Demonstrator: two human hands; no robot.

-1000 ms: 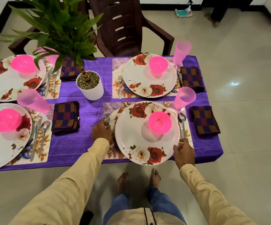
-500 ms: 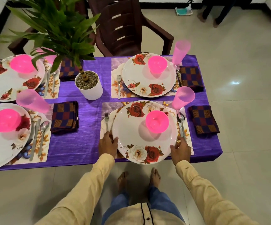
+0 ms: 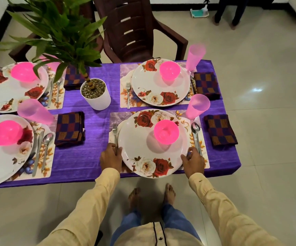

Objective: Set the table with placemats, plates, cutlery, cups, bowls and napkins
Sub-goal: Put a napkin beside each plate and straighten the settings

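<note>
Both hands have closed in on the near plate (image 3: 143,150) since a second ago. The left hand (image 3: 110,157) has come back from the fork's head to the plate's left rim, and the plate now sits a little closer to the table's near edge, which its rim overhangs.

The left hand's fingers lie bunched together over the handle end of the fork (image 3: 115,132), with the thumb at the rim. Whether they hook under the plate cannot be told. The right hand (image 3: 193,162) pinches the right rim, thumb on top and fingers bent beside it.

The plate rests on its placemat (image 3: 205,157) at the table's near right corner and carries a pink bowl (image 3: 166,131) in which nothing shows. A spoon (image 3: 195,129) lies just right of the plate. Past it stand a pink cup (image 3: 197,107), also showing nothing inside, and a checked napkin (image 3: 220,129) near the right edge.

By the far edge, the second plate (image 3: 154,87) holds its own bowl (image 3: 169,70), with fork, cup and napkin alongside. Two more laid places show toward the left edge, beyond a potted plant (image 3: 95,95).

Judging by this, every kind of item is out at all four places, and only straightening this last setting seems left.
</note>
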